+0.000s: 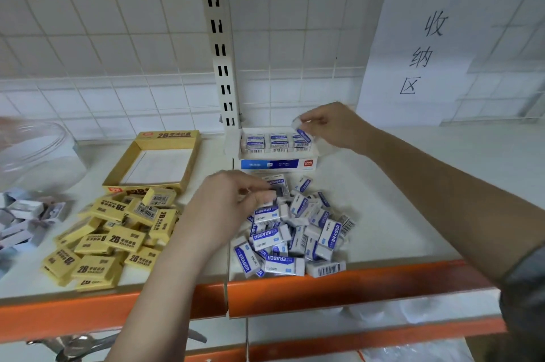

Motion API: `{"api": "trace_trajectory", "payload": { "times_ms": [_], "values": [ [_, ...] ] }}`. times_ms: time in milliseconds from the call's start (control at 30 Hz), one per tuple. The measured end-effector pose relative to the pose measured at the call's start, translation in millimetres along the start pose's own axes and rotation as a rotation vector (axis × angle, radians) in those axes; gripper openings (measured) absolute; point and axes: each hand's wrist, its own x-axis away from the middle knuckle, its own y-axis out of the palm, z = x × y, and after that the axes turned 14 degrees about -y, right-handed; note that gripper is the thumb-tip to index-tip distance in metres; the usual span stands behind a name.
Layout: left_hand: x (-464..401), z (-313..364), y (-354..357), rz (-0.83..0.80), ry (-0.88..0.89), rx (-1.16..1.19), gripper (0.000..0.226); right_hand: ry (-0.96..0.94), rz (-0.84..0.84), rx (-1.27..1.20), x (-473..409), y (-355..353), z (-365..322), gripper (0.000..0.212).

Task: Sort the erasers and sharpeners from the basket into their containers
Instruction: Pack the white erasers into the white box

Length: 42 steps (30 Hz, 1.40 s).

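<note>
Right hand (pixel 333 125) pinches a white eraser (pixel 302 133) over the right end of the white box (pixel 278 164), far center. Left hand (pixel 233 202) grips another eraser (pixel 278 186) at the blue-white pile (pixel 295 232).

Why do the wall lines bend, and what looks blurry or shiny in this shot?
Head view: the wide-angle lens bows the wall grid and the orange shelf edge. The clear jar at the left edge is smeared and shows soft glare. The right hand is slightly blurred at its fingertips. Lighting is even, with faint shadows under the eraser piles.
</note>
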Motion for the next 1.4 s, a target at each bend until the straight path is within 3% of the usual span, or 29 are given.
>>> {"api": "trace_trajectory", "payload": {
  "times_ms": [133,267,500,733,933,1400],
  "values": [
    [0.9,2.8,-1.5,-0.178,-0.004,0.002,0.03,-0.065,-0.203,0.176,-12.2,9.1,9.9,0.02],
    [-3.8,1.2,-4.3,-0.169,-0.004,-0.016,0.025,-0.097,-0.26,0.223,-16.4,17.4,12.2,0.014],
    [-12.8,1.3,-6.0,-0.152,-0.005,-0.075,0.021,-0.145,-0.178,0.396,-10.4,25.7,15.6,0.018],
    [-13.2,0.3,-4.3,-0.201,0.001,-0.119,0.021,-0.09,-0.032,0.328,-6.5,19.7,17.8,0.014],
    [-10.1,-3.1,-11.3,-0.18,-0.027,-0.215,0.027,-0.05,-0.189,0.442,-4.1,13.9,16.0,0.021],
    [-6.6,-4.3,-13.6,-0.134,-0.036,-0.178,0.021,-0.033,-0.204,0.589,-8.5,25.1,8.8,0.017]
  ]
}}
